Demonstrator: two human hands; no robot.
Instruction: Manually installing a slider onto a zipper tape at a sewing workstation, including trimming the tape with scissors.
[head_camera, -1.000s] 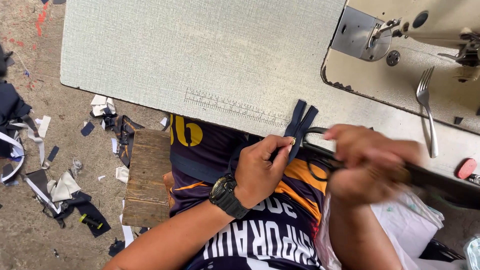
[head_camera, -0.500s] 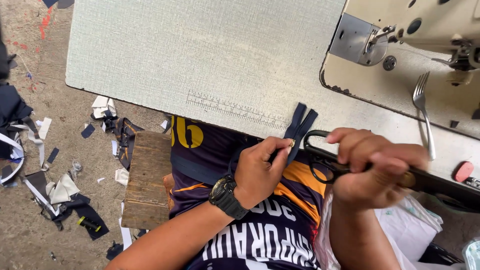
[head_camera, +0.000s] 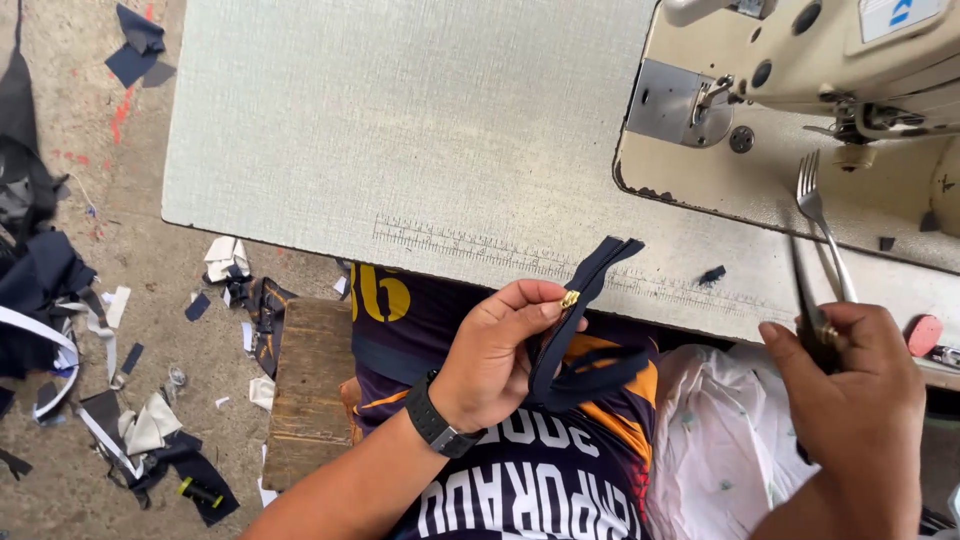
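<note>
My left hand (head_camera: 500, 355) pinches a dark navy zipper (head_camera: 592, 272) just below its small gold slider (head_camera: 570, 298). The zipper's top end lies over the near edge of the table, and the rest loops down over my lap. My right hand (head_camera: 850, 395) is off to the right, closed around dark scissors (head_camera: 804, 290) whose blades point away from me. The blades lie next to a metal fork (head_camera: 818, 212) on the sewing machine's bed. A black watch sits on my left wrist.
A cream sewing machine (head_camera: 800, 70) stands at the table's right. The grey table (head_camera: 400, 130) has a ruler printed along its near edge. A pink chalk piece (head_camera: 923, 335) lies by the right edge. A wooden stool (head_camera: 305, 380), a white cloth (head_camera: 710, 430) and fabric scraps (head_camera: 60, 300) sit lower down.
My right hand has pulled away to the right with the scissors, leaving the zipper. My left hand still holds the zipper, now with the gold slider showing.
</note>
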